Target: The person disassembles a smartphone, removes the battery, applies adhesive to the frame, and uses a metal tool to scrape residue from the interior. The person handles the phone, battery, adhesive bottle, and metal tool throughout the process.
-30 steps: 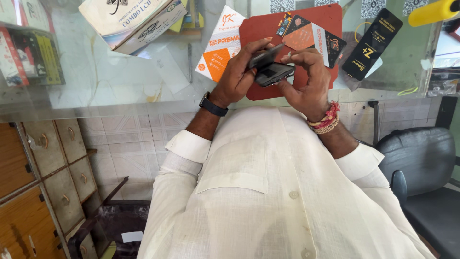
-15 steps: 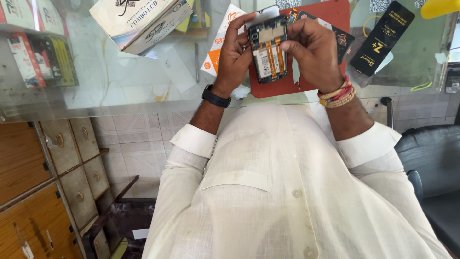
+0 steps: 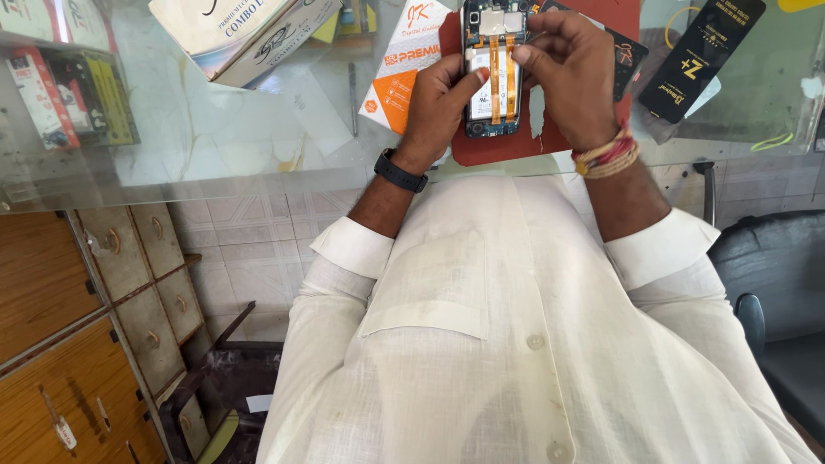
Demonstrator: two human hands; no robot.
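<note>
An opened phone with its back off lies face down over a red work mat on the glass counter, showing a white battery and two orange ribbon cables. My left hand, with a black watch on the wrist, grips the phone's left edge, thumb on the battery. My right hand, thread bands at the wrist, holds the right edge, fingertips over the upper part near the cables.
An orange-and-white packet lies left of the mat, a white carton farther left, a black slim box at right. A thin tool rests on the glass. Wooden drawers stand lower left, a dark chair at right.
The phone has been turned from a tilted, edge-on hold to lying flat with its open back up. Both hands moved up toward the mat's far end.
</note>
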